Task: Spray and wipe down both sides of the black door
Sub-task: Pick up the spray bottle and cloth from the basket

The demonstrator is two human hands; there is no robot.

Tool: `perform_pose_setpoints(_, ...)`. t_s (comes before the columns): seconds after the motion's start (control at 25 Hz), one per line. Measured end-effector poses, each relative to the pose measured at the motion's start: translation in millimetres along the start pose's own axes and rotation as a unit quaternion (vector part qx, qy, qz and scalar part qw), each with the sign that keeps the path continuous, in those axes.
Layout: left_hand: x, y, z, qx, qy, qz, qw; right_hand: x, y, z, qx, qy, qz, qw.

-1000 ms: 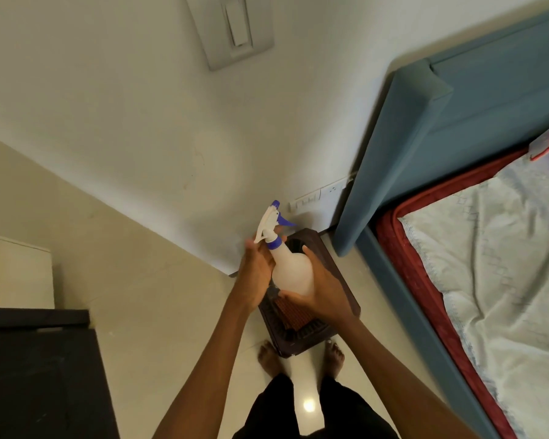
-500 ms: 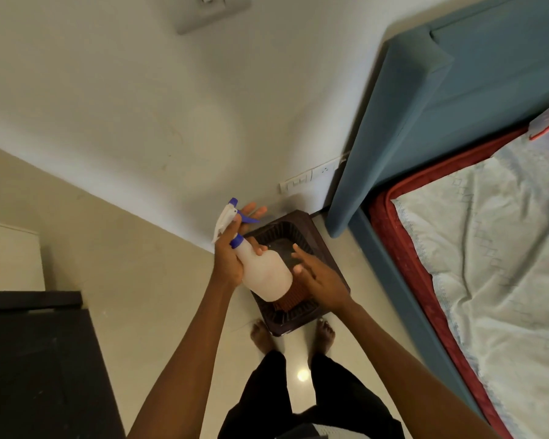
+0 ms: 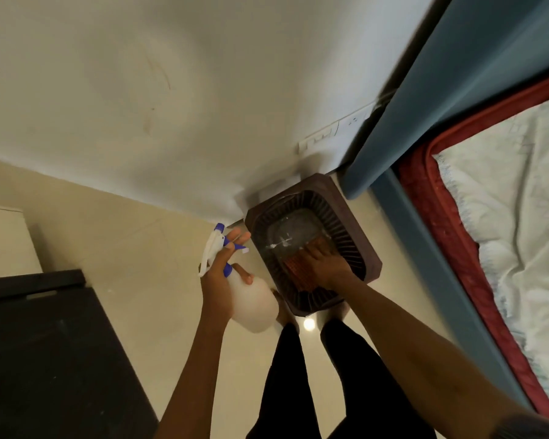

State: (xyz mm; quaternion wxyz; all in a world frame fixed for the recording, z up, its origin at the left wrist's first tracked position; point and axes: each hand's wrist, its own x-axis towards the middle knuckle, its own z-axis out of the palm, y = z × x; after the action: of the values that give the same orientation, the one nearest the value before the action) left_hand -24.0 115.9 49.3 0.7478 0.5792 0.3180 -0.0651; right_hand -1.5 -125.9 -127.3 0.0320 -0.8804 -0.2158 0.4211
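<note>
Beside the wall, left hand (image 3: 217, 280) grips white plastic spray bottle (image 3: 251, 304); right hand (image 3: 325, 264) reaches into dark slatted basket (image 3: 371, 264) onto orange cloth (image 3: 298, 269), grasp indeterminate. Supplies being collected. Black door (image 3: 45, 359), near left, awaits spraying.

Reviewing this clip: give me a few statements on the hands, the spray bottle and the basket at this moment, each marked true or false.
1. The left hand grips the spray bottle. True.
2. The right hand is on the bed. False: it reaches into the dark basket, onto an orange cloth.
3. The basket sits on the floor beside the wall. True.
4. The bottle's trigger is red. False: it is blue.
</note>
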Motion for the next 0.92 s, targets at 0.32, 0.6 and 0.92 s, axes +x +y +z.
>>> perform_pose_setpoints(0.32, 13, -16, -14, 0.038, 0.000, -0.026, 0.999, 32, -10, 14, -0.133, 0.079, -0.008, 0.988)
perform_pose_setpoints(0.6, 15, -16, -18, 0.110, 0.021, -0.032, 0.993, -5, -15, -20, -0.110, 0.150, -0.024, 0.982)
perform_pose_setpoints(0.92, -35, 39, -23, 0.077, 0.065, 0.061, 0.993, -100, -88, -126, 0.173, 0.463, -0.154, 0.856)
